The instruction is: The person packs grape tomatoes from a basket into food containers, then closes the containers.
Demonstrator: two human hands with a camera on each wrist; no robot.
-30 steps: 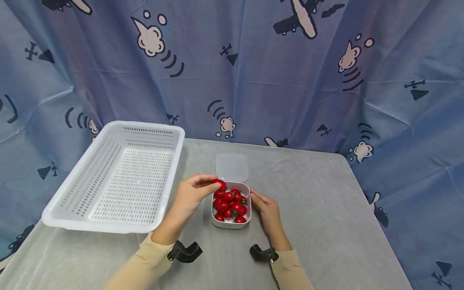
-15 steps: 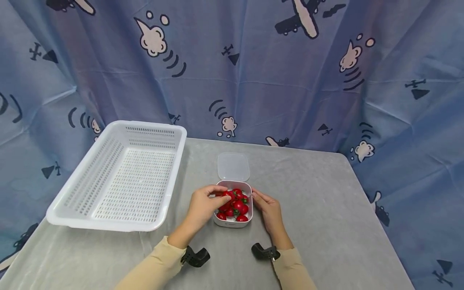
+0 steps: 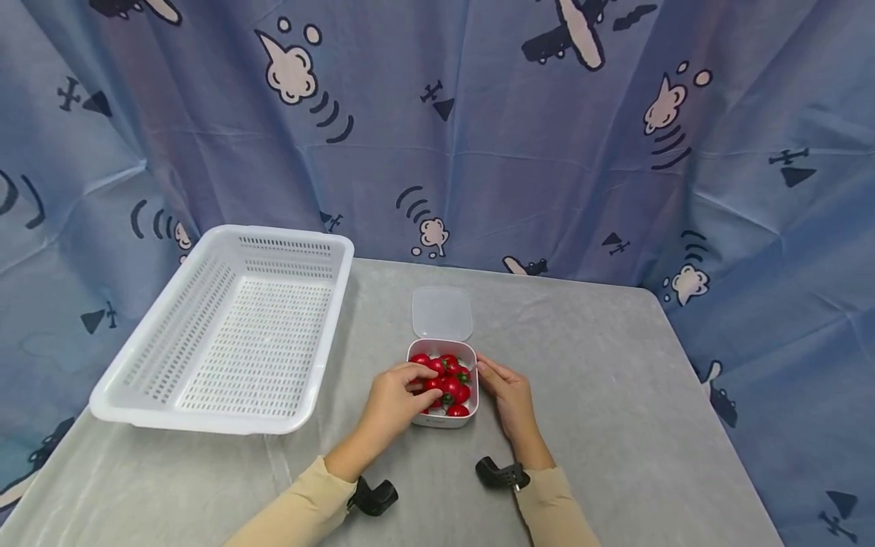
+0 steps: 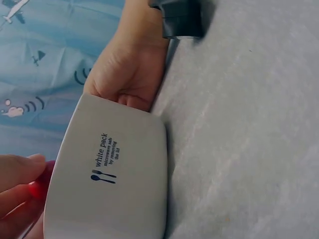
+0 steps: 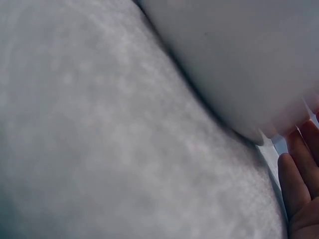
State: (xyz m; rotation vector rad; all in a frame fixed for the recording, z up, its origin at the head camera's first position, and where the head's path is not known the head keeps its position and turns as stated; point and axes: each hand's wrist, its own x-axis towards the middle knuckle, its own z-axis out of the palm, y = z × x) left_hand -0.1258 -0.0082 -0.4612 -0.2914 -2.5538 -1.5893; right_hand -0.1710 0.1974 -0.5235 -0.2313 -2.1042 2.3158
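Observation:
A small white box (image 3: 437,422) stands on the grey table with several red cherry tomatoes (image 3: 451,386) in it. My left hand (image 3: 393,399) reaches over the box's left rim, thumb and fingers among the tomatoes. In the left wrist view, a cherry tomato (image 4: 42,186) shows between thumb and fingers of the left hand (image 4: 17,184), just behind the box's wall (image 4: 107,169). My right hand (image 3: 511,403) steadies the box from the right. Its fairly straight fingers (image 5: 294,184) touch the box's side in the right wrist view. The left fingertips are partly hidden among the tomatoes.
Behind the box lies a translucent lid (image 3: 441,313), flat on the table. A large white perforated basket (image 3: 342,304) stands at the left. A blue patterned curtain (image 3: 383,137) hangs along the table's back edge (image 3: 581,282).
My left hand lowers from the box's back left corner into the box, toward its front, bringing a cherry tomato down among the others. The right hand stays against the box.

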